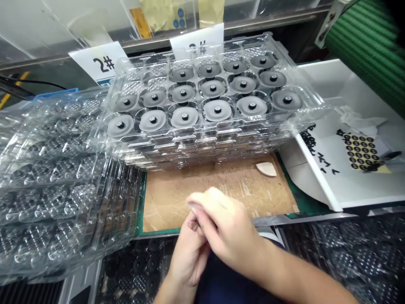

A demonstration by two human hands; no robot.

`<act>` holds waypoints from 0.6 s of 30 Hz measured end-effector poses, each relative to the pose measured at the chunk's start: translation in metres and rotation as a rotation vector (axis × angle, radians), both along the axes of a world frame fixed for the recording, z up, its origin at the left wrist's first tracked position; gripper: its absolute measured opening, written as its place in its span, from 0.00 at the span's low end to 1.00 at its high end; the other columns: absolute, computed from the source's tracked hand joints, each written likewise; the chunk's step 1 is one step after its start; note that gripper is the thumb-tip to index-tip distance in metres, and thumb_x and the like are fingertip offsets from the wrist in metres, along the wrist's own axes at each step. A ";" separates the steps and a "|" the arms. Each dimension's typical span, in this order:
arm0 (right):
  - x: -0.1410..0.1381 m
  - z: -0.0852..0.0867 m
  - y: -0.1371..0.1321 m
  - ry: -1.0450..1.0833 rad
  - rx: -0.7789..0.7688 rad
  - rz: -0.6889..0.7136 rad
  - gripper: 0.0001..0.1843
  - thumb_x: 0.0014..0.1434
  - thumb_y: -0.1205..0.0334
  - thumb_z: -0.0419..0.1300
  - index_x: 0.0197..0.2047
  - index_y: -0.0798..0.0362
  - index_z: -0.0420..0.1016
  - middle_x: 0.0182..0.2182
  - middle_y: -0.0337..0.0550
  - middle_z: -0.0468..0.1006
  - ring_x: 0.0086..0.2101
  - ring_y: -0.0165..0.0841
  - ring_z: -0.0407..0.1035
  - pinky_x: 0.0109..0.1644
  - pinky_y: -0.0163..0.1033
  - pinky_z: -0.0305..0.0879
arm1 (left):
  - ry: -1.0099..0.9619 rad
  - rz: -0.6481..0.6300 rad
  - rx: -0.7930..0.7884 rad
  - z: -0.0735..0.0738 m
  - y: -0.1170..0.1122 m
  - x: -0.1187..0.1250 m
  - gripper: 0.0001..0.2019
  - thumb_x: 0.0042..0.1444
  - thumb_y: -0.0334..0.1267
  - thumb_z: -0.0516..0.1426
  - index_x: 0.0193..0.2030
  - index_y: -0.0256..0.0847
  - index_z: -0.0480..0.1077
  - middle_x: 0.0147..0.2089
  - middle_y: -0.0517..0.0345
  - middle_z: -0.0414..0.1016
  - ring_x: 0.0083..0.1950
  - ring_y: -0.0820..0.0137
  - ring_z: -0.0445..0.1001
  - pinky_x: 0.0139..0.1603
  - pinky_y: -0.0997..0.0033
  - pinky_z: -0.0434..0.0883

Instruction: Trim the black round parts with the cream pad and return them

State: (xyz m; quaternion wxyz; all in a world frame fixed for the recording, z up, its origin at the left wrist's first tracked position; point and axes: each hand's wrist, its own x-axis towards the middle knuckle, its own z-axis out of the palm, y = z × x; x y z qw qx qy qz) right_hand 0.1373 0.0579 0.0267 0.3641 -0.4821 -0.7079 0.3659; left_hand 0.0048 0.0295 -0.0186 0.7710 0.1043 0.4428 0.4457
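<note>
My right hand [223, 219] is folded over my left hand [190, 249] above the front edge of a cardboard sheet [177, 190]. Fingers of both hands are curled closed against each other. A thin greyish edge shows by the right fingertips, but whatever is between the hands is hidden. Beyond them stands a stack of clear plastic trays [202, 139]. Its top tray carries several grey round discs [185, 116], each with a black knob in the middle. A small pale curved piece [266, 169] lies on the cardboard, right of the hands.
More clear trays [57, 169] are piled at the left. On the right, a white bin [348, 192] holds small black parts and a sheet of round black stickers [360, 152]. Paper signs [98, 63] hang behind. A green ribbed roll [370, 46] juts in at upper right.
</note>
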 end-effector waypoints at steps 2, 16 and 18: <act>0.003 0.002 -0.004 0.032 -0.067 0.125 0.12 0.63 0.68 0.49 0.43 0.56 0.73 0.35 0.44 0.75 0.36 0.31 0.69 0.40 0.34 0.66 | 0.007 0.010 -0.010 0.002 0.000 -0.002 0.26 0.37 0.39 0.69 0.47 0.44 0.74 0.41 0.53 0.79 0.44 0.63 0.76 0.45 0.70 0.73; 0.034 0.011 -0.019 -0.102 -0.166 0.194 0.09 0.63 0.69 0.51 0.42 0.53 0.70 0.35 0.39 0.75 0.34 0.27 0.69 0.36 0.31 0.62 | -0.129 -0.039 -0.039 0.016 0.003 -0.003 0.30 0.30 0.39 0.72 0.46 0.45 0.76 0.45 0.55 0.79 0.46 0.67 0.75 0.45 0.77 0.72; 0.035 0.010 -0.016 -0.192 -0.060 0.072 0.10 0.64 0.69 0.50 0.44 0.55 0.70 0.34 0.42 0.75 0.33 0.29 0.68 0.36 0.34 0.61 | -0.152 -0.036 -0.044 0.017 0.003 0.001 0.30 0.28 0.40 0.72 0.44 0.44 0.76 0.44 0.56 0.79 0.44 0.68 0.76 0.45 0.78 0.72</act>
